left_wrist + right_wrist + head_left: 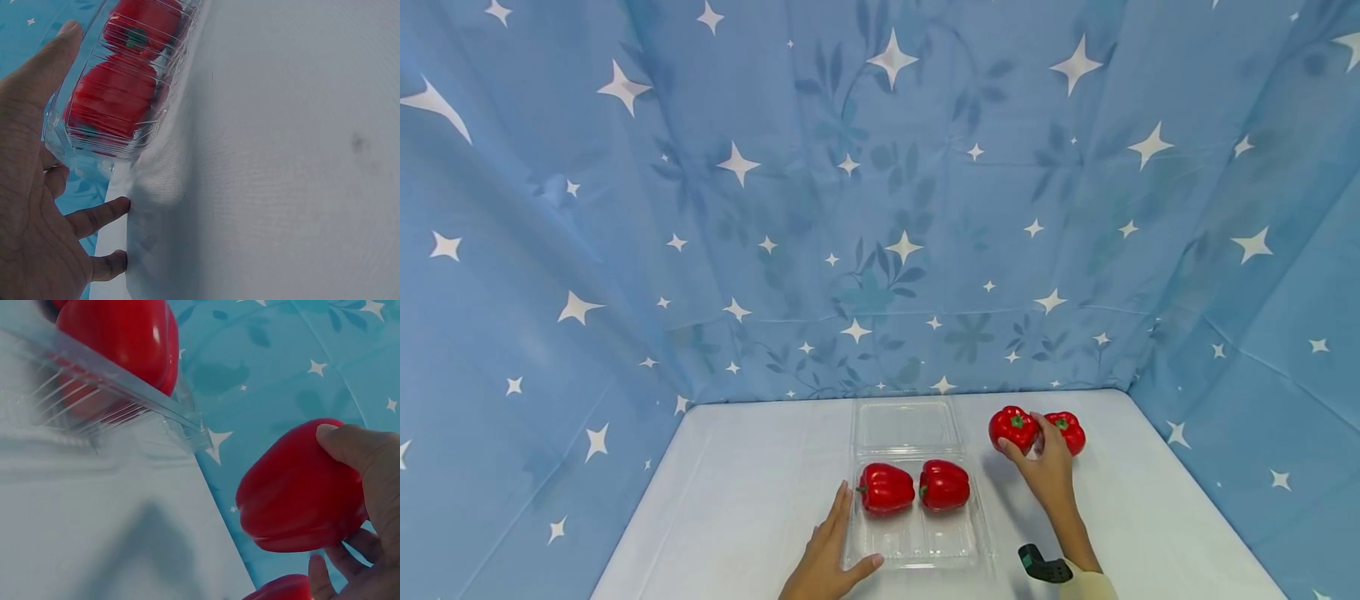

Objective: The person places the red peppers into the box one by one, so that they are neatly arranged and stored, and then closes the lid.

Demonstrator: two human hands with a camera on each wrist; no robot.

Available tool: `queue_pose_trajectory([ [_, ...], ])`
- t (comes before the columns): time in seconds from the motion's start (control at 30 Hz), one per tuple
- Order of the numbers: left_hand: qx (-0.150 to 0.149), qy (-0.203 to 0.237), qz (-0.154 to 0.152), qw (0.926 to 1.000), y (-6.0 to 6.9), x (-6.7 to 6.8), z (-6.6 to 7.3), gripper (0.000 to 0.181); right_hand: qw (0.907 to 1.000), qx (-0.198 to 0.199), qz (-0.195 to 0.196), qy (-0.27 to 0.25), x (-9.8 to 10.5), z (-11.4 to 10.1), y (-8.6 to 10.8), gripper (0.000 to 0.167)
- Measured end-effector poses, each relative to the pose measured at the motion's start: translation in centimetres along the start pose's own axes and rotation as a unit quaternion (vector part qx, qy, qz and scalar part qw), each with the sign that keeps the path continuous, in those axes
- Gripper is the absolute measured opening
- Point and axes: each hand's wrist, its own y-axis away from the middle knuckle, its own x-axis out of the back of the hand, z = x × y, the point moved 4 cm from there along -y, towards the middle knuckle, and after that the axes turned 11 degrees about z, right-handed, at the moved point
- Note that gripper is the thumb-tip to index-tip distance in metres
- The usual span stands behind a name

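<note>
A clear plastic clamshell box (917, 546) stands with its lid folded back on the white table. Two red bell peppers lie side by side in its far half: a left pepper (886, 489) and a right pepper (944, 485). My left hand (829, 554) rests along the box's left side, fingers extended, thumb at the near rim. To the right of the box, my right hand (1047, 468) grips a third red bell pepper (300, 487) between thumb and fingers, raised off the table. Just beside that hand another red bell pepper (1067, 432) sits on the table, partly hidden by the fingers.
The box's lid (904, 425) lies flat behind it, toward the back edge. A blue curtain (850, 250) with white stars surrounds the white table (752, 500) at the back and sides. A dark band (1043, 565) is around the right wrist.
</note>
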Motion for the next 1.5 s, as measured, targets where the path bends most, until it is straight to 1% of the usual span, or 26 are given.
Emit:
queue_pose_trajectory([
  [0.07,-0.003,0.000,0.002,1.0000,0.0,0.0,0.0,0.108,0.9999,0.004,0.000,-0.012,0.1,-0.2,0.0,0.077],
  [0.23,-0.005,0.003,0.002,1.0000,-0.1,0.1,0.0,0.108,0.9981,0.002,-0.001,-0.062,-0.2,-0.3,0.1,0.075],
  [0.3,-0.004,0.002,0.002,1.0000,-0.1,0.1,0.1,0.108,0.9973,-0.007,-0.006,-0.073,-0.2,-0.3,0.1,0.075],
  [0.43,-0.001,-0.001,0.002,1.0000,-0.1,0.2,0.1,0.108,0.9963,-0.022,-0.020,-0.080,-0.5,-0.3,0.2,0.075],
  [0.67,-0.002,0.005,0.000,1.0000,0.0,0.1,0.0,0.108,0.9903,-0.061,-0.049,-0.115,-0.7,-0.3,0.6,0.078],
  [0.9,-0.003,0.004,0.001,1.0000,0.0,0.1,0.0,0.107,0.9874,-0.056,-0.077,-0.126,-0.9,-0.9,1.0,0.077],
  [1.07,-0.004,0.003,0.001,1.0000,-0.1,0.1,0.0,0.107,0.9830,-0.070,-0.083,-0.148,-1.0,-1.3,1.3,0.074],
  [1.2,-0.006,0.003,0.003,1.0000,-0.1,0.2,0.1,0.107,0.9769,-0.077,-0.093,-0.176,-1.0,-1.9,1.6,0.072],
  [1.33,-0.005,0.003,0.004,1.0000,-0.1,0.2,0.1,0.107,0.9711,-0.073,-0.108,-0.200,-1.0,-2.4,2.0,0.070],
  [1.5,0.006,0.000,0.001,1.0000,-0.1,0.0,0.0,0.107,0.9702,-0.062,-0.131,-0.195,-1.4,-2.3,2.4,0.072],
])
